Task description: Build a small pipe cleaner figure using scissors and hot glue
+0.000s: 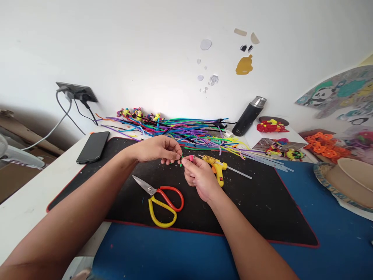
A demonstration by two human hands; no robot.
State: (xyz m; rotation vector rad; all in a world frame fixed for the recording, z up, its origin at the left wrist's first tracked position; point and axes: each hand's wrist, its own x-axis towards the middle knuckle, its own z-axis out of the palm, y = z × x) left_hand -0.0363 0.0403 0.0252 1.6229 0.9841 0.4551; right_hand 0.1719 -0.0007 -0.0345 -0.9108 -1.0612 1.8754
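My left hand (160, 149) pinches a small black-and-green pipe cleaner piece (181, 165) between thumb and fingertips above the black mat. Closed on the same little piece from the other side is my right hand (201, 179), its fingertips almost meeting the left ones. A bit of pink (191, 158) pokes up from the right fingers; whether it belongs to that piece I cannot tell. Just behind the right hand lies a yellow glue gun (220, 175) with a clear glue stick (240, 172) in its back. Scissors (163, 202) with red and yellow handles rest nearer me, blades pointing left.
Many coloured pipe cleaners (186, 134) spread along the wall, with small colourful figures (137, 113) behind them. A phone (93, 147) lies left. A black flask (249, 116) leans right of the pile. Orange pieces (323, 146) and a round basket (323, 177) stand far right.
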